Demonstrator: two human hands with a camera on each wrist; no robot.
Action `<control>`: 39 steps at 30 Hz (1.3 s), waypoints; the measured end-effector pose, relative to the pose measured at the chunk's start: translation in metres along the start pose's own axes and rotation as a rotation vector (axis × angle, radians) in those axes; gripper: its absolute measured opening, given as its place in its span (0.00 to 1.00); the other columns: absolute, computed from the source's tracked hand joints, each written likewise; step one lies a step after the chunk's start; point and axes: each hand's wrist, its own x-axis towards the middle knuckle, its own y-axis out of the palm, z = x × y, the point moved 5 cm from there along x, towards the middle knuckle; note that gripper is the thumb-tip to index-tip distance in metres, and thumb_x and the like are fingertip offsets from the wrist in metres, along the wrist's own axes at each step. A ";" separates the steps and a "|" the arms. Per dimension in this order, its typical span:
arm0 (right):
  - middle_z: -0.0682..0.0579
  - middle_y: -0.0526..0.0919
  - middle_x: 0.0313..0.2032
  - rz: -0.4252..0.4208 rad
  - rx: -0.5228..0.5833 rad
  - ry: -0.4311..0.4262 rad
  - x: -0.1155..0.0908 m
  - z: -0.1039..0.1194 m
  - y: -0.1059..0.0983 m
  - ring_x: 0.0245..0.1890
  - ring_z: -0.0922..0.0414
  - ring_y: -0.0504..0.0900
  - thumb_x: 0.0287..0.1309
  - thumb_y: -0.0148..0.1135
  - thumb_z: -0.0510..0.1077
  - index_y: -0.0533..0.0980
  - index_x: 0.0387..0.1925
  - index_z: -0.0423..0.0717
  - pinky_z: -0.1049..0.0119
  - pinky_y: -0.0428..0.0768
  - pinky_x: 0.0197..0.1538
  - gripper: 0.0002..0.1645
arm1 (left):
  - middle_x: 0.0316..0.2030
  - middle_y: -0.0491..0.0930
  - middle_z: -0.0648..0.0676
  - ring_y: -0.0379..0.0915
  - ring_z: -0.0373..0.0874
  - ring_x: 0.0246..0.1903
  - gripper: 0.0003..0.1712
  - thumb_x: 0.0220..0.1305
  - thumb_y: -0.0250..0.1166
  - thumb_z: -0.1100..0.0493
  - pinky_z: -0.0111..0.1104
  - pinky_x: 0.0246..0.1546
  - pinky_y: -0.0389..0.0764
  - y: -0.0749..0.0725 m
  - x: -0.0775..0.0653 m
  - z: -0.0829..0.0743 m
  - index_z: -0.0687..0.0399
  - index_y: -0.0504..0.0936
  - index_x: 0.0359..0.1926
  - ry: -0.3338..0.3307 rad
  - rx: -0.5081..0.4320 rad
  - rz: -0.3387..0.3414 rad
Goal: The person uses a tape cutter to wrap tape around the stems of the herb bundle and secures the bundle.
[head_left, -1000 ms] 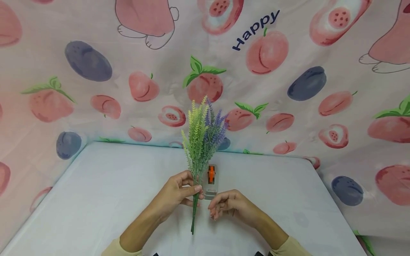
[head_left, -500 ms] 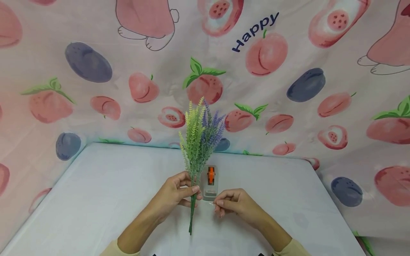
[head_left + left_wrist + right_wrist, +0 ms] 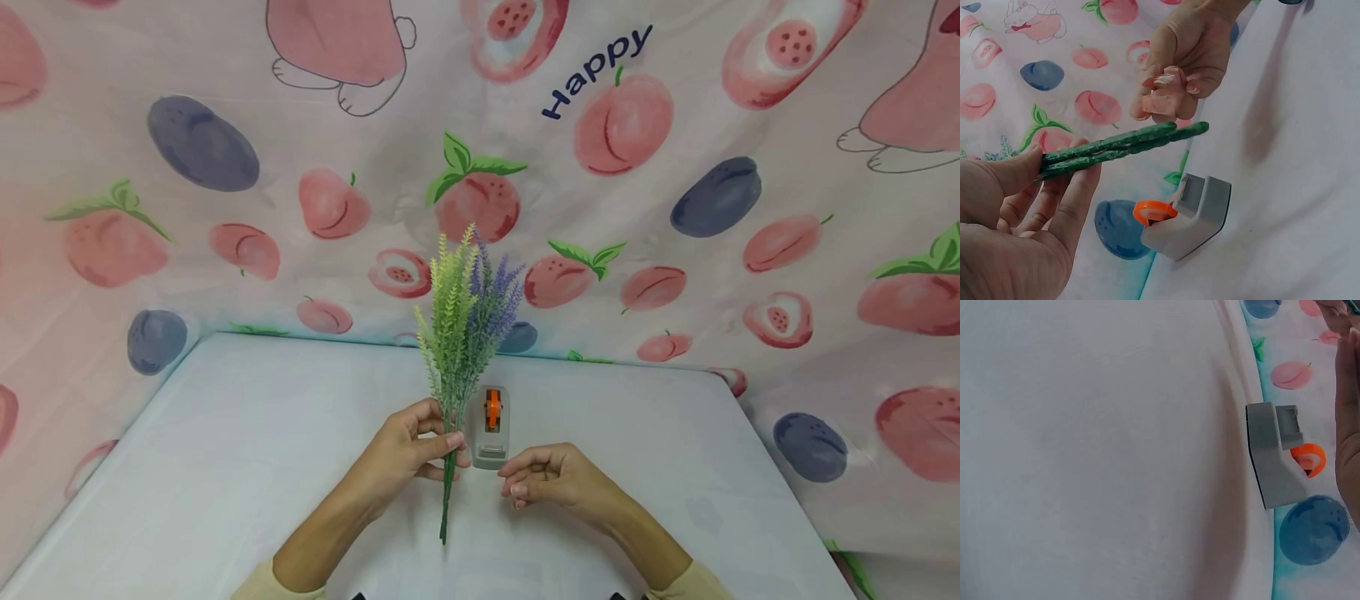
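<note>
My left hand (image 3: 408, 450) pinches the green stems (image 3: 1113, 147) of a bunch of artificial lavender (image 3: 468, 325), yellow-green sprigs on the left and purple on the right. The bunch stands nearly upright, its stem ends pointing down toward me. To the right, my right hand (image 3: 551, 477) is apart from the stems, thumb and fingers bent together. A short clear strip of tape (image 3: 1163, 103) shows at its fingertips in the left wrist view. Just beyond and between the hands sits a grey tape dispenser (image 3: 491, 454) with an orange core (image 3: 1152, 212).
The white-covered table (image 3: 225, 450) spreads to both sides of the arms. Behind it hangs a pink cloth (image 3: 337, 150) printed with peaches, rabbits and dark blue fruit.
The right hand has drawn slightly right, away from the stems, and its fingertips have come together around the tape. The left hand and the bunch have shifted a little left.
</note>
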 end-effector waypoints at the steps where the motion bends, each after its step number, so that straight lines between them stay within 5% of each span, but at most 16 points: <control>1: 0.46 0.89 0.45 0.004 -0.006 -0.005 0.000 0.001 0.000 0.40 0.57 0.88 0.68 0.64 0.38 0.75 0.58 0.24 0.49 0.85 0.49 0.24 | 0.38 0.84 0.60 0.88 0.53 0.39 0.16 0.70 0.67 0.57 0.53 0.44 0.85 0.000 0.000 0.000 0.64 0.72 0.45 -0.001 0.004 0.006; 15: 0.45 0.89 0.42 -0.166 -0.071 -0.074 0.006 0.015 -0.004 0.34 0.58 0.86 0.69 0.64 0.42 0.78 0.52 0.28 0.54 0.87 0.46 0.20 | 0.31 0.83 0.48 0.82 0.43 0.42 0.13 0.70 0.67 0.57 0.40 0.51 0.82 0.020 0.001 0.013 0.60 0.75 0.45 -0.015 -0.028 0.024; 22: 0.44 0.89 0.39 -0.231 -0.111 -0.098 0.007 0.021 -0.001 0.35 0.48 0.87 0.70 0.64 0.45 0.80 0.48 0.31 0.55 0.87 0.41 0.18 | 0.31 0.81 0.50 0.84 0.45 0.43 0.13 0.70 0.67 0.58 0.41 0.49 0.84 0.026 0.001 0.014 0.61 0.72 0.42 0.018 -0.027 0.046; 30: 0.46 0.88 0.30 -0.299 -0.130 -0.106 0.008 0.028 0.000 0.29 0.54 0.86 0.69 0.65 0.46 0.77 0.44 0.24 0.57 0.87 0.37 0.23 | 0.36 0.83 0.58 0.85 0.46 0.44 0.14 0.69 0.68 0.56 0.39 0.48 0.83 0.029 0.001 0.016 0.60 0.73 0.44 -0.002 0.014 0.072; 39: 0.49 0.86 0.26 -0.294 -0.150 -0.069 0.004 0.031 0.000 0.27 0.55 0.85 0.70 0.63 0.44 0.80 0.40 0.29 0.59 0.87 0.35 0.17 | 0.33 0.82 0.56 0.81 0.51 0.48 0.14 0.69 0.68 0.55 0.43 0.57 0.76 0.032 0.002 0.013 0.60 0.76 0.43 0.046 0.098 0.080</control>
